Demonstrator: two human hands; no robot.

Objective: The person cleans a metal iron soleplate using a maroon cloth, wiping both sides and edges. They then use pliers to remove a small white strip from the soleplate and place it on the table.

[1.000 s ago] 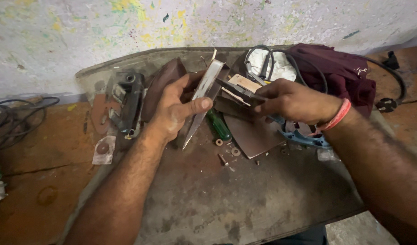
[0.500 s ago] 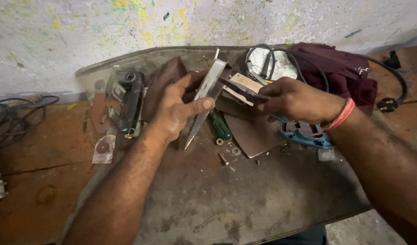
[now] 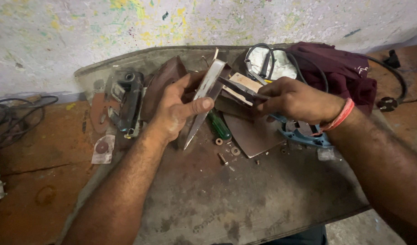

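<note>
My left hand (image 3: 179, 109) grips a pointed metal plate (image 3: 204, 100) on edge over the bench (image 3: 263, 199); my right hand (image 3: 299, 100) holds pliers (image 3: 242, 90) to it, green screwdriver (image 3: 219, 127) just below

Two hands are at work, the left hand (image 3: 174, 111) and the right hand (image 3: 299, 100); between them sit one pointed metal plate (image 3: 203, 100) and one pair of pliers (image 3: 242, 90). On the bench lie one green-handled screwdriver (image 3: 219, 126), two small washers (image 3: 235, 150), one bolt (image 3: 222, 159), one maroon cloth (image 3: 338, 68), one blue casing (image 3: 303, 135) and one dark power tool (image 3: 126, 102); one plug (image 3: 388, 104) lies on the floor.
</note>
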